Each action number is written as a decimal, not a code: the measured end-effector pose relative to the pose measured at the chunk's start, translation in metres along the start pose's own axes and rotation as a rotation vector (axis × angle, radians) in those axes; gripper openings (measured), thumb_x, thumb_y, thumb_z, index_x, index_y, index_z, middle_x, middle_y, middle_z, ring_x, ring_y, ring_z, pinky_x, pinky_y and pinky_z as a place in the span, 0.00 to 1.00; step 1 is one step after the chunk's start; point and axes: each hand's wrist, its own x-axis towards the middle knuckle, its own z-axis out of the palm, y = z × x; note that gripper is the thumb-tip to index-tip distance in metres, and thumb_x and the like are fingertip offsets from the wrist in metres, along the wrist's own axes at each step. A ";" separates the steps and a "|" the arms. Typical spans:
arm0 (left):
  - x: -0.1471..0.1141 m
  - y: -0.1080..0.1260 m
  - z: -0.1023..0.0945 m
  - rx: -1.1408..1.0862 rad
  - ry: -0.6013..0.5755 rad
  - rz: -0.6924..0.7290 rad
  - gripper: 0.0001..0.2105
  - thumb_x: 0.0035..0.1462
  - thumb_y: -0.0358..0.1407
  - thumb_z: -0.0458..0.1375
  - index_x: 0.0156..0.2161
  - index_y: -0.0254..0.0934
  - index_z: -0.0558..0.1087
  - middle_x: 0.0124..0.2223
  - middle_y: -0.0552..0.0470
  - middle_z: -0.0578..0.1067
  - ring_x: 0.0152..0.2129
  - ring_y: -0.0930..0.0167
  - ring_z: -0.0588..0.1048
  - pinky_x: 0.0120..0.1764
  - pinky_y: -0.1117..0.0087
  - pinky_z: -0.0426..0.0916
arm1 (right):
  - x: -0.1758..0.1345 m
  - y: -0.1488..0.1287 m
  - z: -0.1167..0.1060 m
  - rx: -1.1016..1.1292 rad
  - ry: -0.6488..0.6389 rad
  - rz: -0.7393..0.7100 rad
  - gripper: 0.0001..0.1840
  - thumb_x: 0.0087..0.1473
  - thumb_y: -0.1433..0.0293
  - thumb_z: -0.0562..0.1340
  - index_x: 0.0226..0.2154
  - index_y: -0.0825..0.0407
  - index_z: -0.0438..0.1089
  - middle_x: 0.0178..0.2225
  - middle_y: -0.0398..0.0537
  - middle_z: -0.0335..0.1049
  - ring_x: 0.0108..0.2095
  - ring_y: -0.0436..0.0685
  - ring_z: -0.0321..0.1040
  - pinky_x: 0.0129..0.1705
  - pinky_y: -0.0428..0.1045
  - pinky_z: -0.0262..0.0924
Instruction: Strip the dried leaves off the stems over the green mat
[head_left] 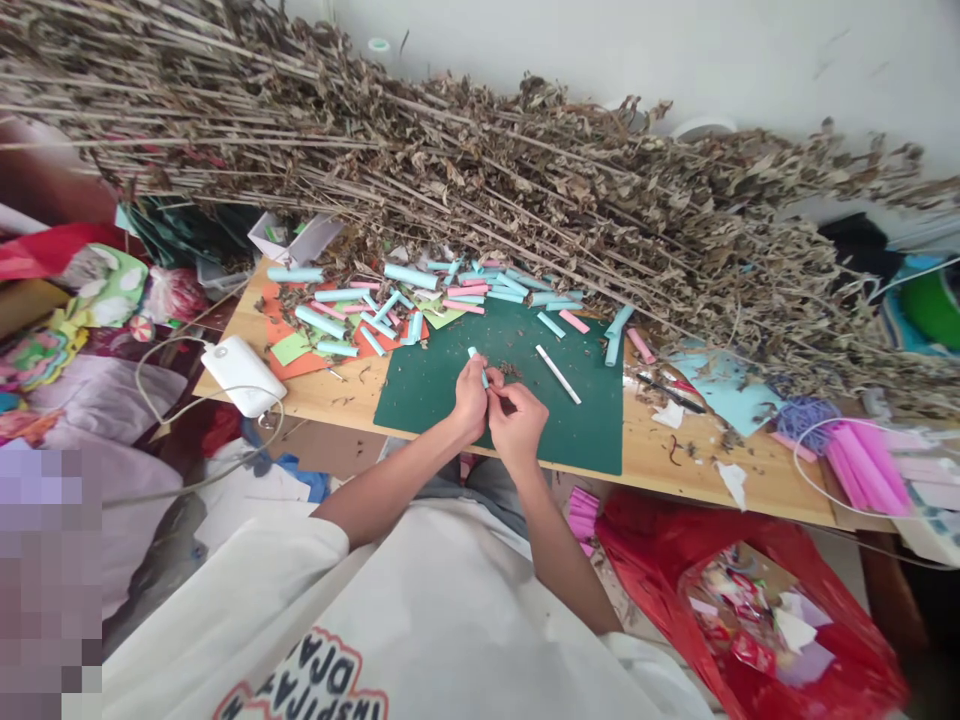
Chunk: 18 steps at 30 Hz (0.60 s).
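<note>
My left hand (471, 397) is closed around a small light-blue paper roll (472, 352), whose top end sticks out above the fingers. Close beside it, my right hand (519, 415) has thumb and fingers pinched together at the roll's lower end. What lies between those fingertips is hidden. Both hands are over the front of a dark green cutting mat (577, 440). Just past the fingers is a small heap of dried leaf crumbs (510, 370). A thin white stick (558, 374) lies to the right of the hands.
Blue and pink paper rolls (411, 276) are scattered along the mat's back edge. Behind them, dried leafy stalks (480, 150) span the table. A white power bank (244, 375) with a cable sits left. A red plastic bag (645, 545) of scraps hangs open at lower right.
</note>
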 end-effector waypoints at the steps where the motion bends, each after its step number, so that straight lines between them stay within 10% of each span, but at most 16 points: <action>1: 0.000 0.000 0.001 0.001 -0.010 0.010 0.16 0.63 0.48 0.52 0.31 0.38 0.62 0.18 0.58 0.65 0.15 0.77 0.61 0.23 0.76 0.57 | -0.001 0.001 0.001 -0.009 0.015 0.003 0.09 0.55 0.69 0.60 0.25 0.51 0.72 0.26 0.45 0.72 0.27 0.52 0.67 0.32 0.48 0.62; 18: 0.010 -0.006 -0.005 0.113 -0.042 0.071 0.12 0.65 0.44 0.50 0.33 0.38 0.63 0.18 0.58 0.67 0.15 0.76 0.64 0.24 0.76 0.58 | -0.005 0.005 0.012 0.058 0.103 0.099 0.08 0.53 0.69 0.61 0.24 0.52 0.71 0.25 0.44 0.70 0.26 0.52 0.66 0.31 0.47 0.60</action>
